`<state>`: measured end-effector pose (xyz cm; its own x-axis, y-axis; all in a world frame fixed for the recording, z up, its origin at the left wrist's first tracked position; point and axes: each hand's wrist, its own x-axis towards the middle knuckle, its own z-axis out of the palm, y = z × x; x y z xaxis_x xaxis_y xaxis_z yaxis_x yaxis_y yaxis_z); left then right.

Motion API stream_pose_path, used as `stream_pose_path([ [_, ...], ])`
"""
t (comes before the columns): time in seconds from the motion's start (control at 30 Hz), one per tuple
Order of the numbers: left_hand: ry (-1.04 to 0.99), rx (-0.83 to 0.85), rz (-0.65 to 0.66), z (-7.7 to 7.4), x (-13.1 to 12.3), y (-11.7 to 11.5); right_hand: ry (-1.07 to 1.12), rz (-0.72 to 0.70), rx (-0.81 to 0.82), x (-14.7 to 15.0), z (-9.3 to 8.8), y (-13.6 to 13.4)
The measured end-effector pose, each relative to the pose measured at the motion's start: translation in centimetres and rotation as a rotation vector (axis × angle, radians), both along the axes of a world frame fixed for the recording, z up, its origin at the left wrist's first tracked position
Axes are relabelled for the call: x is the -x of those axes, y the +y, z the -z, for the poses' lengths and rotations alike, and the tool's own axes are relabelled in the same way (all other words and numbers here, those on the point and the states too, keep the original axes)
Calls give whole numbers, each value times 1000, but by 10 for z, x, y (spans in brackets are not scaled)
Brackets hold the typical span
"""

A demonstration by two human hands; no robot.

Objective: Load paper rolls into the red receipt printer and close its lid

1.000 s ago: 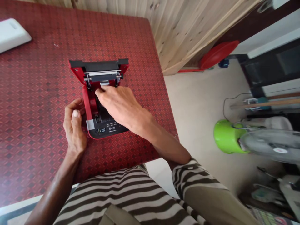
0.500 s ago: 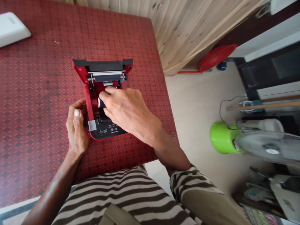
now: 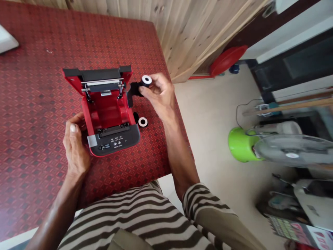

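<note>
Right hand (image 3: 159, 94) pinched a small black roll (image 3: 140, 86) in its fingertips, just right of the open red printer (image 3: 109, 116). The roll seemed light, rigid and best held by its ends. Left hand (image 3: 75, 147) clasped the printer's side.

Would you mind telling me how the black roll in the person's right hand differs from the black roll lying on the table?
The held roll is pinched in the right hand, clear of the table; the lying roll rests on it beside the red printer. A black strip hangs from the held roll; the lying roll shows none clearly. Both are black with a white ringed end.
</note>
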<state>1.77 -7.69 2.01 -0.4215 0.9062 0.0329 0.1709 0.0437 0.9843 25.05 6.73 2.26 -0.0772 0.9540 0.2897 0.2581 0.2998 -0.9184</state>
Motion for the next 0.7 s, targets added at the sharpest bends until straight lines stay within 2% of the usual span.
stream_pose_path([
  [0.1,20,7,-14,0,-1,0,-57,18,61,3,25,4],
  [0.27,73,7,-13,-1,-1,0,-118,-49,93,4,33,0],
  [0.37,62,-2,-17,-1,-1,0,-175,-47,144,0,29,-2],
  [0.47,15,5,-13,-2,-2,0,-216,16,183,-14,17,-17],
  [0.57,-5,5,-11,-4,-3,0,-214,28,193,-32,1,-50],
  [0.63,13,10,-15,-4,-5,0,-211,-45,288,-38,-6,-75],
  [0.7,34,15,-22,-4,-5,0,-209,-107,338,-35,-6,-96],
])
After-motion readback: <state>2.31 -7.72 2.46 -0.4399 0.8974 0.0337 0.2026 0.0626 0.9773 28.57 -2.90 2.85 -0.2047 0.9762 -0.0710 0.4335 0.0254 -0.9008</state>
